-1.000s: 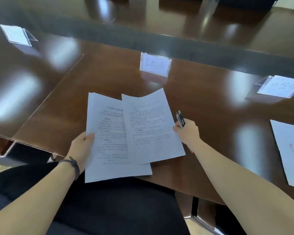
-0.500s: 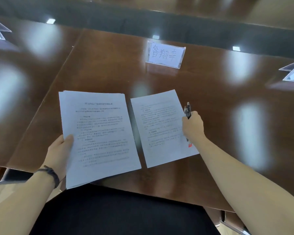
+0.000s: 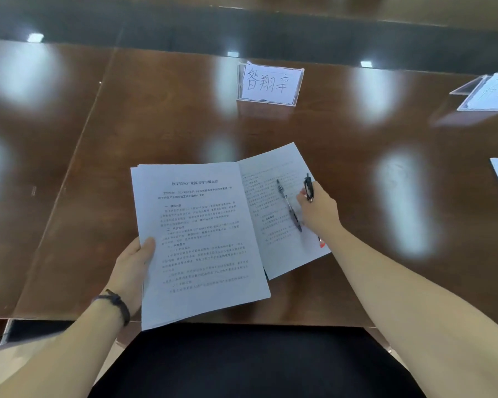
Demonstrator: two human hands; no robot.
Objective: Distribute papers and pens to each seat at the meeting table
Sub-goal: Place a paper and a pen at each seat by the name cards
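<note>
A person's left hand [image 3: 133, 264] grips a stack of white printed papers [image 3: 196, 239] by its left edge above the glossy brown wooden counter [image 3: 156, 116]. The right hand [image 3: 319, 209], fingers curled round black pens [image 3: 308, 187], hovers over a single white printed sheet [image 3: 282, 248] lying flat on the counter, where a black-and-clear pen [image 3: 289, 206] rests. A clear acrylic name card [image 3: 269, 83] stands behind.
</note>
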